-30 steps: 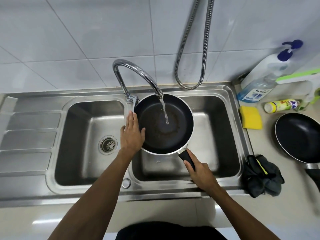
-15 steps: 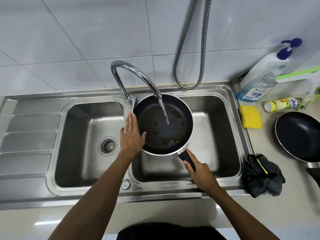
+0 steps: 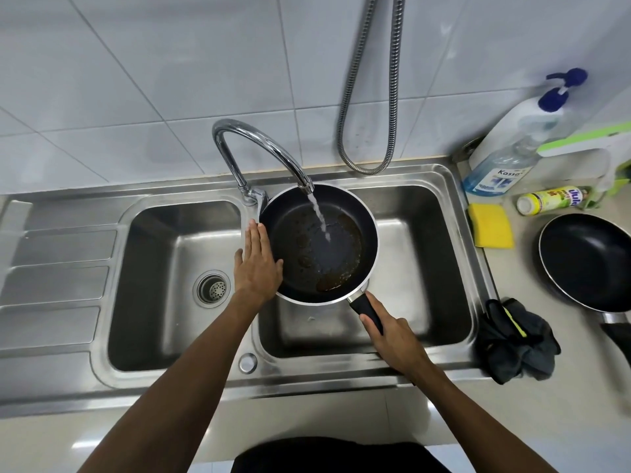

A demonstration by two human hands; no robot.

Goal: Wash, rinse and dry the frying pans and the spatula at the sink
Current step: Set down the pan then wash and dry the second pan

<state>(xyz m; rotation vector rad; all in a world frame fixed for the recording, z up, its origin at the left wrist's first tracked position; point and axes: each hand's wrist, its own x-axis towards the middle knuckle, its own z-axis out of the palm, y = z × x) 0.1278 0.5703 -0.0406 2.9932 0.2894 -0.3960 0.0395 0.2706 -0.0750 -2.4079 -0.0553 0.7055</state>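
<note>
A black frying pan (image 3: 341,268) with brown grease is held over the right basin (image 3: 426,268) of the steel sink. Water runs from the tap (image 3: 259,151) into its middle. My right hand (image 3: 392,339) grips the pan's black handle. My left hand (image 3: 256,264) lies flat against the pan's left rim, fingers straight, thumb over the edge. A second black frying pan (image 3: 587,261) rests on the counter at the right. No spatula is in view.
A yellow sponge (image 3: 491,225) lies beside the sink, with a dark cloth (image 3: 515,339) near the front. A pump bottle (image 3: 512,148) and a small yellow bottle (image 3: 549,199) stand at the back right. The left basin (image 3: 164,268) has a drain strainer.
Water has spread the brown grease around the pan's floor. Both hands and the pan stay almost where they were.
</note>
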